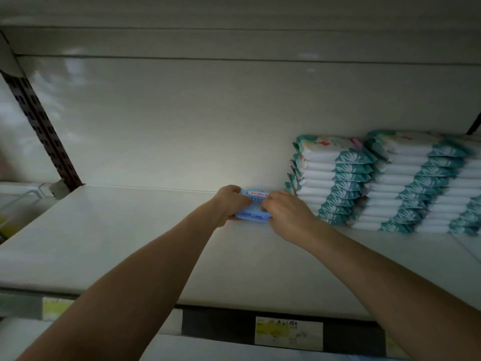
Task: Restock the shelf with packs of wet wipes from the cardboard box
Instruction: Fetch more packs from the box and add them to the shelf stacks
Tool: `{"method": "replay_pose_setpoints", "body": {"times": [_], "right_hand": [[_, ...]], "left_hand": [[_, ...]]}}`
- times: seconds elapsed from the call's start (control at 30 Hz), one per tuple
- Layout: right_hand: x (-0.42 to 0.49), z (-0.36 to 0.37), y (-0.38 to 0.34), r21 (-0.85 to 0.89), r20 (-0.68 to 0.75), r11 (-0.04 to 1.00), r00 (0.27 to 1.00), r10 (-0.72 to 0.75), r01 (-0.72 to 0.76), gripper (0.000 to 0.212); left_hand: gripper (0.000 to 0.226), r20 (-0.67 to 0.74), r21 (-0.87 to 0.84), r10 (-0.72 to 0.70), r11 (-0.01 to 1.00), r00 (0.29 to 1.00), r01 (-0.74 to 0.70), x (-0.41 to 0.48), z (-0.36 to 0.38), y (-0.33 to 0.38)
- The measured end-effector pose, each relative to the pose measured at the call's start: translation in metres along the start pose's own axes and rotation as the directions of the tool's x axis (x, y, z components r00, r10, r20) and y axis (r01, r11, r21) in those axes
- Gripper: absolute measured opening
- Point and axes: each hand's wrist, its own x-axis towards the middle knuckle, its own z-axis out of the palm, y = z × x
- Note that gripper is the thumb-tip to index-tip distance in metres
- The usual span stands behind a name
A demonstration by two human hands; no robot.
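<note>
Blue pack (255, 216) apparently gripped by hands (230, 204) (287, 217)

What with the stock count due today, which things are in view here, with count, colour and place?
blue pack: 1, light blue with a red-and-white label, on the shelf, just left of the stacks
pack stacks: 2 full ones and a third cut off at the right edge, white and teal, right end of the shelf
shelf: 1, white, across the middle
back panel: white, behind the shelf
slotted upright: 1, dark, far left
price labels: at least 2, white and yellow, on the shelf's front edge
left hand: 1, grips the blue pack's left end
right hand: 1, fingers on the pack's right end
</note>
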Motion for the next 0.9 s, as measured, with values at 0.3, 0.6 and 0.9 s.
{"method": "replay_pose_setpoints", "body": {"times": [0.3,0.6,0.9], "right_hand": [[0.002,0.003,-0.017,-0.135,0.098,0.989,0.993,0.067,-0.054,0.032],[0.014,0.01,-0.03,-0.246,0.088,0.952,0.974,0.211,-0.184,0.034],[0.013,0.01,-0.036,-0.248,0.051,0.947,0.973,0.223,-0.204,0.038]], "left_hand": [[0.057,0.198,0.813,0.272,0.491,0.942,-0.313,0.003,-0.004,-0.016],[0.038,0.09,0.898,0.341,0.378,0.936,-0.224,0.015,0.006,-0.018],[0.036,0.067,0.925,0.367,0.325,0.928,-0.195,0.013,0.009,-0.02]]}}
